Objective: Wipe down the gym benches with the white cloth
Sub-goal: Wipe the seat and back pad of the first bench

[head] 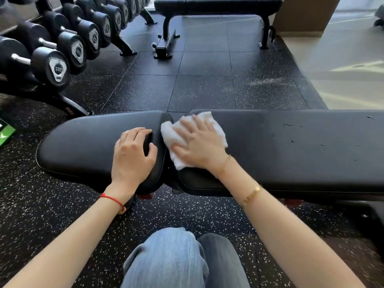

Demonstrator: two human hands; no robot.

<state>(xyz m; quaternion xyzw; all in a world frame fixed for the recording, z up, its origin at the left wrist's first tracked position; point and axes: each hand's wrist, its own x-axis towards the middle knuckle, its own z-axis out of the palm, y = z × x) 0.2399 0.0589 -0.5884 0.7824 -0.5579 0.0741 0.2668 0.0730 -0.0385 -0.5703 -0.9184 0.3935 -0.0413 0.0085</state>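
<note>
A black padded gym bench lies across the view, split by a narrow gap into a rounded seat pad (83,142) on the left and a long back pad (301,152) on the right. My right hand (199,144) presses flat on the white cloth (172,138) at the back pad's left end, right by the gap. My left hand (133,152) rests on the seat pad, fingers curled over its right edge into the gap. Small specks of debris dot the back pad toward the right.
A dumbbell rack (62,48) runs along the left. A second black bench (218,5) stands at the back on the speckled rubber floor (207,86). A green box (6,132) sits at the left edge. My knees (176,258) are below the bench.
</note>
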